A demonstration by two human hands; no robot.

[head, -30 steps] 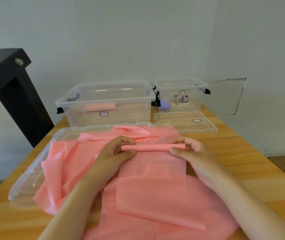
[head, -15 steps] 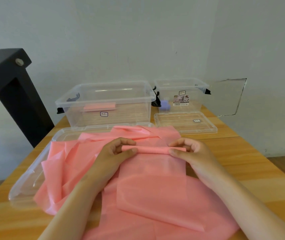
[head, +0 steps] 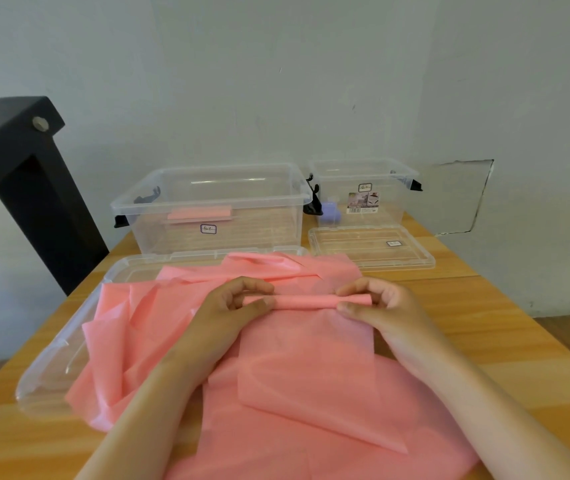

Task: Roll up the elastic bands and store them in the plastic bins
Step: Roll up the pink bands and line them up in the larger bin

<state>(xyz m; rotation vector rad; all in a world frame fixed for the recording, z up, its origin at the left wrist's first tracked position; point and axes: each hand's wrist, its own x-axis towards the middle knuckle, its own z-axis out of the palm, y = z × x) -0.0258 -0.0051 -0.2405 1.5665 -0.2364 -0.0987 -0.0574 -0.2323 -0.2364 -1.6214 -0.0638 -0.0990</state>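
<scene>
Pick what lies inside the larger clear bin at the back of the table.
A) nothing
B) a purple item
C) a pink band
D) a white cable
C: a pink band shows through the front wall of the larger clear bin; the purple item sits in the smaller bin beside it.

The elastic band (head: 306, 358) is coloured salmon pink, as is the roll (head: 199, 213) seen in the large clear bin (head: 262, 220). A lilac item (head: 331, 211) is seen in the small clear bin (head: 392, 206), whose latches (head: 416, 185) are black. The desk (head: 505, 341) is marked by pale wood grain.
</scene>
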